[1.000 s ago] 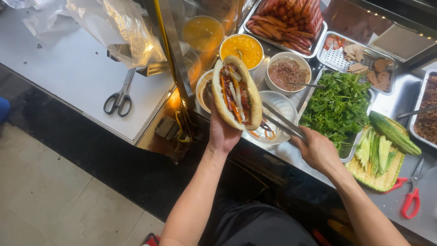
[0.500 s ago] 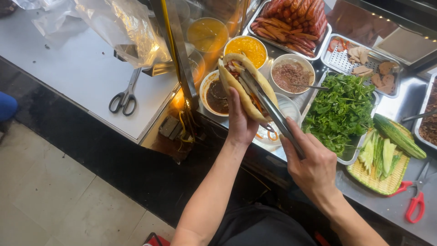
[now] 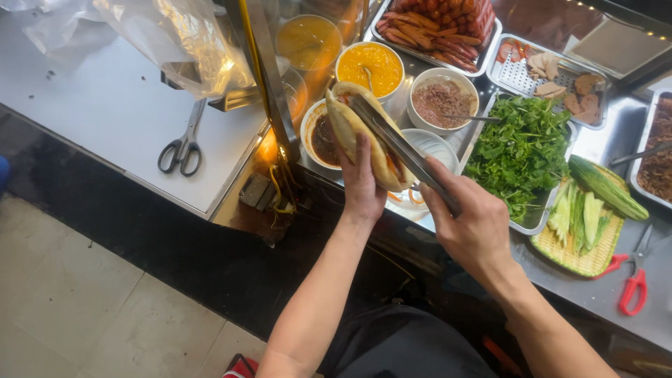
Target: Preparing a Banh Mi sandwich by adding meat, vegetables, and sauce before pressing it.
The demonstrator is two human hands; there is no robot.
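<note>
Your left hand cradles the split, crusty filled bread roll underneath: light, crushable. Your right hand pinches the long metal tongs closed.

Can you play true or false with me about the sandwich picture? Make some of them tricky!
1. The left hand holds a filled bread roll. True.
2. The right hand holds a spoon. False: it holds metal tongs, tips in the roll.
3. The black-handled scissors lie on the steel counter. True.
4. The tray of green herbs sits left of the roll. False: it is to the right.
5. The red-handled scissors are in a hand. False: they lie untouched.
</note>
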